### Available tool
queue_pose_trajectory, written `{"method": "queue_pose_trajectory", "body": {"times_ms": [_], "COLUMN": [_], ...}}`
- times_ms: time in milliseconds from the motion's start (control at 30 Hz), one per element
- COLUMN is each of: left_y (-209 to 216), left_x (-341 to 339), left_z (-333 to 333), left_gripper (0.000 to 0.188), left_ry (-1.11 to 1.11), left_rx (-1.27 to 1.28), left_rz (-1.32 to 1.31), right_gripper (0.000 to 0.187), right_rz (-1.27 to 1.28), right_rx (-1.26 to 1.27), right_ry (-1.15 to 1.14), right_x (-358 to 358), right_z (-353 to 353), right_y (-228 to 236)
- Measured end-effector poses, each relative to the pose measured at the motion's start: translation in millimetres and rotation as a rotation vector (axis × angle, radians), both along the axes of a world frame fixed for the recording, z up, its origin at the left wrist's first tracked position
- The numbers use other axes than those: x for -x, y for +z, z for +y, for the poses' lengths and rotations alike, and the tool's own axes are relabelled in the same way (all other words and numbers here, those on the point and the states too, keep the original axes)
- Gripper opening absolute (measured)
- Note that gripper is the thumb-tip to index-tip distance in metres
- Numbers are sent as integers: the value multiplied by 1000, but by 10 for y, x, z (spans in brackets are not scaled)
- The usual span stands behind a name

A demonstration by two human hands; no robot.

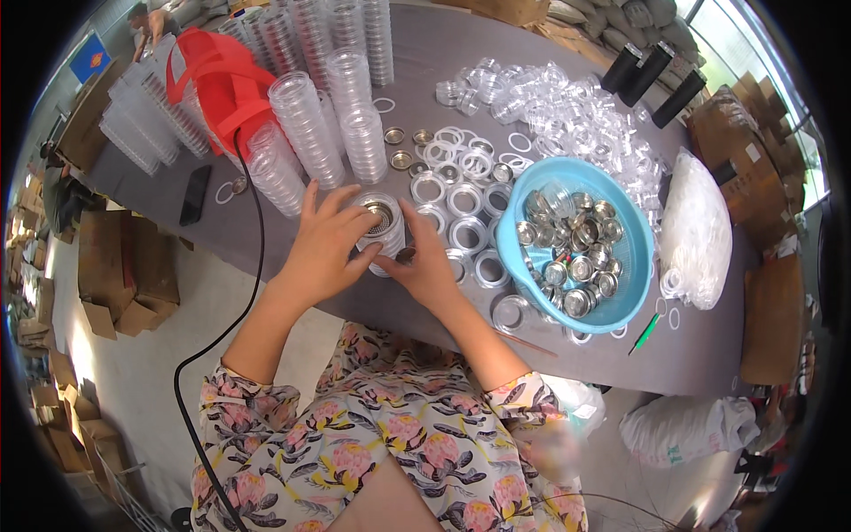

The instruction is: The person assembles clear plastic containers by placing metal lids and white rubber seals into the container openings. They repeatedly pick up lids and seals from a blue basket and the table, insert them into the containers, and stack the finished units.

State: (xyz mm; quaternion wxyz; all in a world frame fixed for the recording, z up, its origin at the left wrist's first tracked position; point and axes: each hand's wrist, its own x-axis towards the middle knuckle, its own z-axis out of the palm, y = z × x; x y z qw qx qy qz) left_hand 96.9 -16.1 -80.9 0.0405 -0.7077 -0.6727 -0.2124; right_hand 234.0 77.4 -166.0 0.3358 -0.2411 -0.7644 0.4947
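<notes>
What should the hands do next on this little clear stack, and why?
Probably press the round metal insert gently down with the left hand, while the right hand steadies the clear plastic stack. The insert sits in the stack's top opening, left fingers reach over the rim, and the right hand flanks the other side. Whether it is fully seated, I can't tell.

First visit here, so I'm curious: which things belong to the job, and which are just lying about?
Likely in the job:
held plastic stack
plastic rings
metal caps
blue basket

Probably just lying about:
phone
red bag
black tubes
</notes>
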Motion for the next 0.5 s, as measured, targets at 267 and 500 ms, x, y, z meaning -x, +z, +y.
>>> {"method": "queue_pose_trajectory", "body": {"times_ms": [267,500], "left_y": [-89,-514], "left_x": [114,374], "left_z": [19,-57], "left_gripper": [17,19], "left_ry": [-51,202], "left_rx": [43,-375], "left_rz": [-107,-1504], "right_gripper": [82,79], "right_rz": [-54,-119], "right_rx": [23,45], "right_ry": [57,-4], "right_x": [88,94], "right_z": [91,71], "right_y": [-13,-50]}}
